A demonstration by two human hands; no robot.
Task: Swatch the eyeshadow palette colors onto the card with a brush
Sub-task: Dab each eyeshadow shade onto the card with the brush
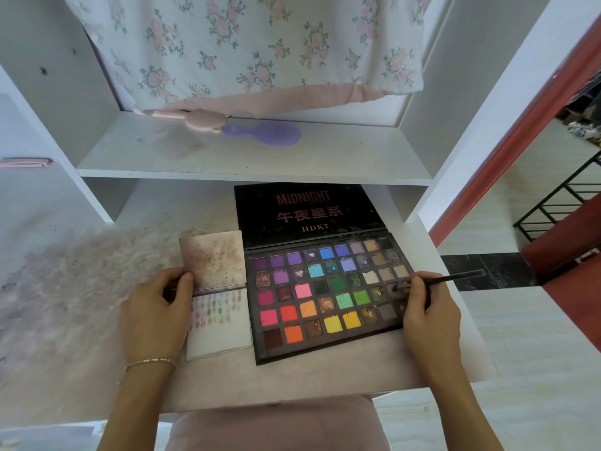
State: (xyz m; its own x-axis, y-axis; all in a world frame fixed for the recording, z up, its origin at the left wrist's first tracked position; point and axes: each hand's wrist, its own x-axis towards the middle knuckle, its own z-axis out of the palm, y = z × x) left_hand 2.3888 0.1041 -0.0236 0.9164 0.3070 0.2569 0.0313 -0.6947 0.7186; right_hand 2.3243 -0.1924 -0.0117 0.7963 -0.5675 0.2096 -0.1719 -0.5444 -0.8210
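Observation:
An open eyeshadow palette (328,297) with several rows of coloured pans lies on the desk, its black lid (302,209) propped up behind. To its left lies a folded white card (221,333) with rows of faint colour swatches near its fold; its upper flap (213,258) is stained brown. My left hand (156,314) pinches the card's left edge at the fold. My right hand (429,317) grips a thin dark brush (452,277), whose tip rests in a brown pan at the palette's right side.
A white shelf (253,151) above the desk holds a purple hairbrush (265,133) and a pink item (198,118) under a hanging floral cloth (247,43). The desk top (81,288) is smudged with powder. A black metal rack (566,196) stands at the right.

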